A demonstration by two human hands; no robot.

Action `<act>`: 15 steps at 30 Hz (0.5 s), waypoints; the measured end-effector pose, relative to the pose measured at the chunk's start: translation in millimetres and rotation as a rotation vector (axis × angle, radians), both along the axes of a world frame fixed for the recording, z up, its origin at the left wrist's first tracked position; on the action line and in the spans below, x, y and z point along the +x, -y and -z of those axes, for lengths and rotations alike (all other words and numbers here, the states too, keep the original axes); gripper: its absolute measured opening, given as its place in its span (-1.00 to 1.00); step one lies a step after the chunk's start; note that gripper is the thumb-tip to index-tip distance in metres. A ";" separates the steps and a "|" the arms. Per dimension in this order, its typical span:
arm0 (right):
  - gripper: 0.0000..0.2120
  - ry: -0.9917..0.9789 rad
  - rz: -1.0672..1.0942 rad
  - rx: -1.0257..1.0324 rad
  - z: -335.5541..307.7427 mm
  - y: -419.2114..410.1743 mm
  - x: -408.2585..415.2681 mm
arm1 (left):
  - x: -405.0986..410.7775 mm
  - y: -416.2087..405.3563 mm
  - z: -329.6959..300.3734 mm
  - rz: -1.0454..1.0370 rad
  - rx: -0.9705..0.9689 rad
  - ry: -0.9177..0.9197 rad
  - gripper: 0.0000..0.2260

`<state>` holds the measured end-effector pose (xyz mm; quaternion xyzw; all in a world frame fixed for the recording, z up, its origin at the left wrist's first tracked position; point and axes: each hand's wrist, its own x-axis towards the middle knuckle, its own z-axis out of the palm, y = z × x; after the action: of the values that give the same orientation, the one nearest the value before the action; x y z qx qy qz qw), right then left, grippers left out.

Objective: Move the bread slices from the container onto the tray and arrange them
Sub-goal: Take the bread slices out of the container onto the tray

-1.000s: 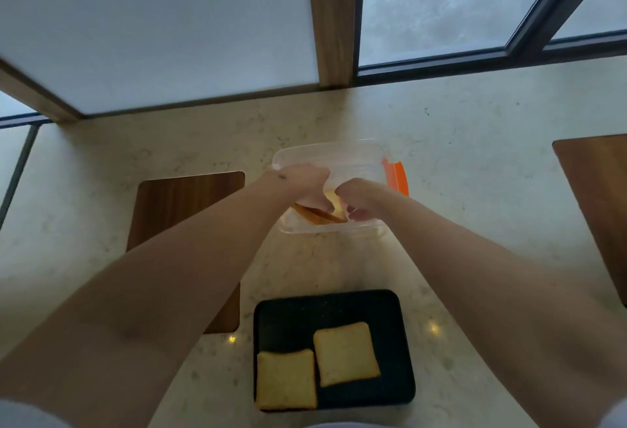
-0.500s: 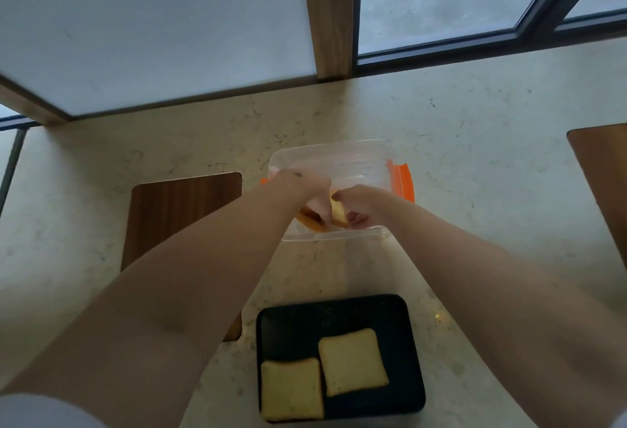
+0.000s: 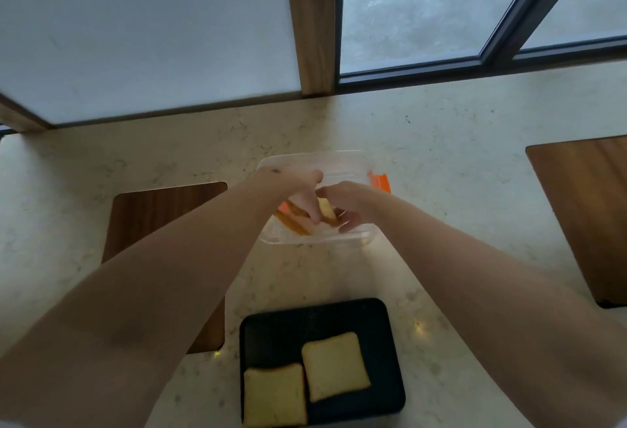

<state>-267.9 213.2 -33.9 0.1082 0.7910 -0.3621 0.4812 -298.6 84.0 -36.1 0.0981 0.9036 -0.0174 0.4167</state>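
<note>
Reaching hands, perhaps gripping bread

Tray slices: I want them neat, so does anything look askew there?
Yes. On the black tray, the right slice sits rotated and farther back than the left slice, which lies squarer in the front left corner. No spill or damage shows.

Two bread slices on one black tray, one clear container, two wooden boards.

head cam | above, facing forward-down | near worktop | far window perhaps blurred
</note>
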 end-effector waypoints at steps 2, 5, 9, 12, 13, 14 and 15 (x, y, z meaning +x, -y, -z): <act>-0.58 -0.046 -0.036 0.024 -10.2 -3.3 0.9 | 1.5 0.0 -7.1 -0.012 0.043 -0.007 -0.02; -0.60 -0.161 0.029 0.014 -30.7 -12.5 17.1 | 20.9 4.4 -27.6 0.024 0.084 -0.143 -0.05; -0.48 -0.270 0.142 -0.061 -46.0 -33.5 34.4 | 45.7 9.7 -37.1 0.036 0.197 -0.346 -0.07; -0.47 -0.361 0.201 -0.128 -59.6 -46.8 64.1 | 85.7 13.4 -52.2 0.044 0.320 -0.557 -0.11; -0.46 -0.392 0.209 -0.154 -62.8 -50.1 78.5 | 103.7 14.4 -54.8 0.048 0.358 -0.635 -0.13; -0.47 -0.422 0.213 -0.181 -63.7 -52.3 94.4 | 122.7 15.0 -55.1 0.047 0.392 -0.695 -0.14; -0.49 -0.446 0.214 -0.204 -63.1 -53.9 111.5 | 142.3 15.5 -53.3 0.037 0.423 -0.733 -0.15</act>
<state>-156.3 267.0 29.2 0.0597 0.8208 -0.5038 0.2624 -156.3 68.5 17.1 0.1850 0.9737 0.1272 0.0380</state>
